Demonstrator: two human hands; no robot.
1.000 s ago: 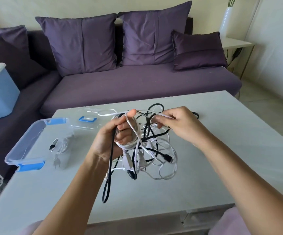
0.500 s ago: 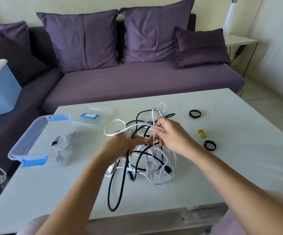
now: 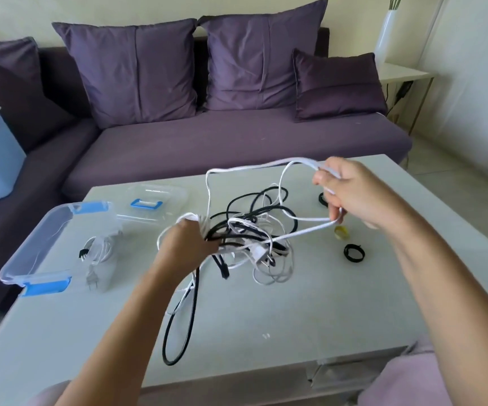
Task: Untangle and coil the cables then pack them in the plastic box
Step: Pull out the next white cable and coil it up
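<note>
Mid-bench lies a knot point(image 3: 254, 235) of thin black and white cables. The left hand point(image 3: 187, 243) grips its edge, fingers curled. The right hand point(image 3: 354, 194) pinches a flat white cable point(image 3: 238, 169), held up in a wide loop. The clear, blue-latched box point(image 3: 23, 253) sits at the left edge.

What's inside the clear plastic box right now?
The plastic box holds one coiled white cable, its two-pin plug at the near wall. Whatever lies under the coil is covered.
</note>
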